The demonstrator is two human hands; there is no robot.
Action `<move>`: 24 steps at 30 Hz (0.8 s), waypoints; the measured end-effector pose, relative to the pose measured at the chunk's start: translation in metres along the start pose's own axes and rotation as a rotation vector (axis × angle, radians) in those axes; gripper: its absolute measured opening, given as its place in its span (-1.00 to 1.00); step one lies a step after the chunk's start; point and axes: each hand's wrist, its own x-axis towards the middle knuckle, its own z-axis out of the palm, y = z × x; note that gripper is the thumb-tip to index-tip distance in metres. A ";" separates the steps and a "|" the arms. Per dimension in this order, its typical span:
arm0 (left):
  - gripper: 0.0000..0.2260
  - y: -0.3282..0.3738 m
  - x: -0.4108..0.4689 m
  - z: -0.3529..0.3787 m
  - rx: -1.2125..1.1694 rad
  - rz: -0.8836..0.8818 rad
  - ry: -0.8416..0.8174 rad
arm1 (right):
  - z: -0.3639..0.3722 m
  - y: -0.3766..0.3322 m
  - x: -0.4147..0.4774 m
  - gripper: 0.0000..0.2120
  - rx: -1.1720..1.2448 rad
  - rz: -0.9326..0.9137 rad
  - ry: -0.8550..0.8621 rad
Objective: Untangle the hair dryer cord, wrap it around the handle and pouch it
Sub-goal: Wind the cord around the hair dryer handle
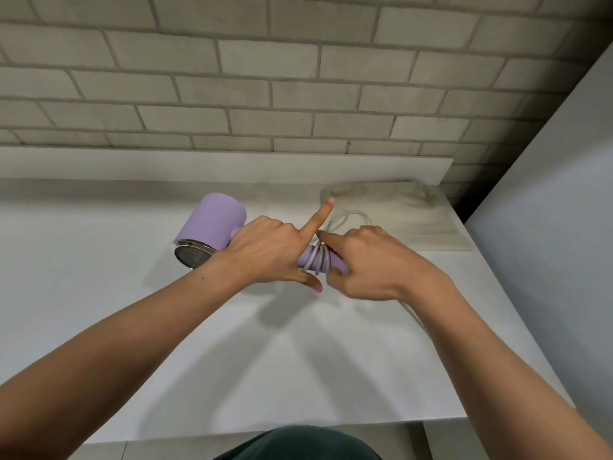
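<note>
A lilac hair dryer (pixel 212 224) is held just above the white table (pixel 232 360), its metal grille facing me. My left hand (pixel 268 250) grips the upper handle, with the index finger pointing straight out. Several turns of the pale cord (pixel 320 260) circle the lower handle. My right hand (pixel 371 263) pinches the cord at those turns. A loose loop of cord (pixel 345 217) rises behind the hands, and another stretch (pixel 416 317) trails under my right wrist. A beige fabric pouch (pixel 408 217) lies flat at the table's back right.
A grey brick wall (pixel 265 78) stands behind a low white ledge (pixel 199 166). A white panel (pixel 547 210) rises close on the right of the table. The table's front edge (pixel 298 429) is near my body.
</note>
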 end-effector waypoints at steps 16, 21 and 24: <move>0.30 -0.003 0.001 0.007 -0.109 0.098 -0.043 | 0.078 -0.029 0.017 -0.71 -0.226 0.143 0.442; 0.22 -0.013 0.008 0.008 -0.211 0.159 0.032 | 0.079 -0.020 0.021 -0.68 -0.291 0.172 0.497; -0.03 -0.039 -0.004 -0.001 -0.405 0.033 0.341 | 0.081 -0.012 0.021 -0.47 -0.326 0.224 0.523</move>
